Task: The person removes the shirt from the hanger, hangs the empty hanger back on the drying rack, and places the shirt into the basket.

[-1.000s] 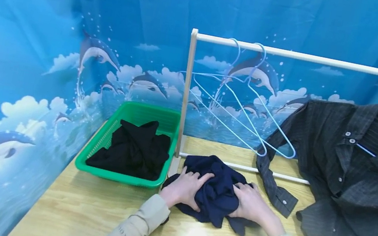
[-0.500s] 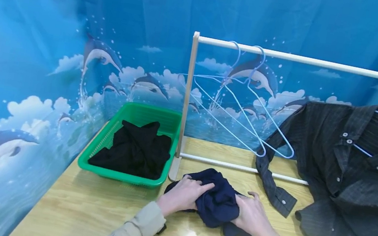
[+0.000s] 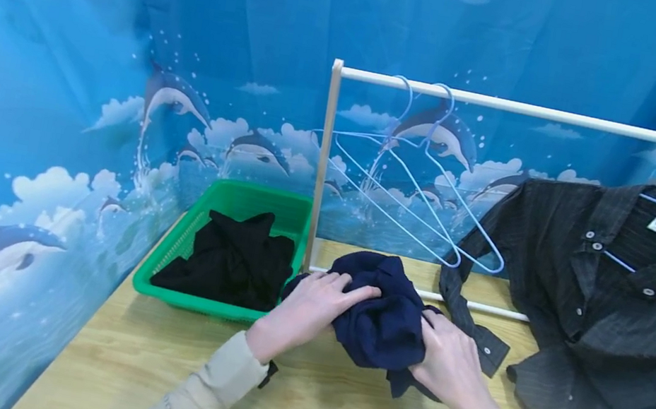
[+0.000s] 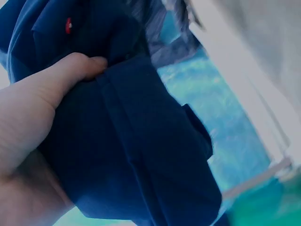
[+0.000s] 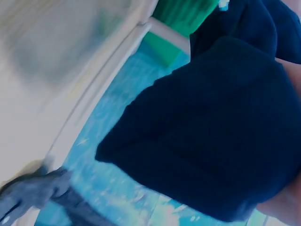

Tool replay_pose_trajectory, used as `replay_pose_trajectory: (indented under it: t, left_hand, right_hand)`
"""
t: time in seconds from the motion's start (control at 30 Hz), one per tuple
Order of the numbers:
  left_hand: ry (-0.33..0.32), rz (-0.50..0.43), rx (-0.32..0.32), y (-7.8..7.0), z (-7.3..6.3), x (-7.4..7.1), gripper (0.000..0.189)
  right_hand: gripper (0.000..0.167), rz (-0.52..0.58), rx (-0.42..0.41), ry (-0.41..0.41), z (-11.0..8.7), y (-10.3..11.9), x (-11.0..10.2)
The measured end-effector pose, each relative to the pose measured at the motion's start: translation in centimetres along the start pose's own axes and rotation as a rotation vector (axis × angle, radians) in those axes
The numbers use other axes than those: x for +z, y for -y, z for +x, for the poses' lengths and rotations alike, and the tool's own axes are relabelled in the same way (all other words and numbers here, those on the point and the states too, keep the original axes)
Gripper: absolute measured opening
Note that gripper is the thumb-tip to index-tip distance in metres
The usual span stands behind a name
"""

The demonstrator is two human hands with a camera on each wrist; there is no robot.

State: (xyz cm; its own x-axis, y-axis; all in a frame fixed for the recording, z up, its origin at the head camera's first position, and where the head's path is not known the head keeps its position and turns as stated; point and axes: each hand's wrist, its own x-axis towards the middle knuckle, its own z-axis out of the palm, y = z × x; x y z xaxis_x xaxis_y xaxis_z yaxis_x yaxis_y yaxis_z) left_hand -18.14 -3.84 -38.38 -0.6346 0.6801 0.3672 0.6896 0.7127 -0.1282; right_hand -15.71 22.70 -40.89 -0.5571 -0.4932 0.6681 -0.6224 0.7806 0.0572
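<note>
A bunched navy garment [image 3: 384,324] is held up between both hands over the wooden table, in front of the clothes rack. My left hand [image 3: 315,304] grips its left side. In the left wrist view the thumb [image 4: 77,66] lies across the cloth [image 4: 136,136], near a small red tag [image 4: 68,26]. My right hand [image 3: 450,358] grips the right side, with its fingers mostly hidden by the fabric. A broad fold of the navy cloth [image 5: 211,127] fills much of the right wrist view. The garment's exact kind is hidden by the folds.
At left stands a green basket [image 3: 194,294] with black clothing [image 3: 236,258] inside. Behind the hands is a white rack rail [image 3: 542,112], bearing two bare blue hangers [image 3: 437,168]. A dark striped shirt [image 3: 629,295] hangs at right, its sleeve reaching down to the table [image 3: 105,348].
Both hands have lifted the navy garment off the table, and it is gathered into a tighter bundle. The basket, hangers and striped shirt stay in place.
</note>
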Motion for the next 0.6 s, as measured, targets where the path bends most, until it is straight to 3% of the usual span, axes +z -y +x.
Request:
replay_pose_trajectory:
  t: [0.23, 0.6]
  left_hand:
    - [-0.066, -0.019, -0.057, 3.3, -2.3, -3.5, 0.071]
    - [-0.175, 0.053, -0.139, 10.1, -7.1, -9.0, 0.071]
  right_hand:
    - [0.048, 0.060, -0.015, -0.048, 4.0, 2.7, 1.0]
    - [0.061, 0.275, -0.068, -0.083, 12.5, 7.1, 5.0]
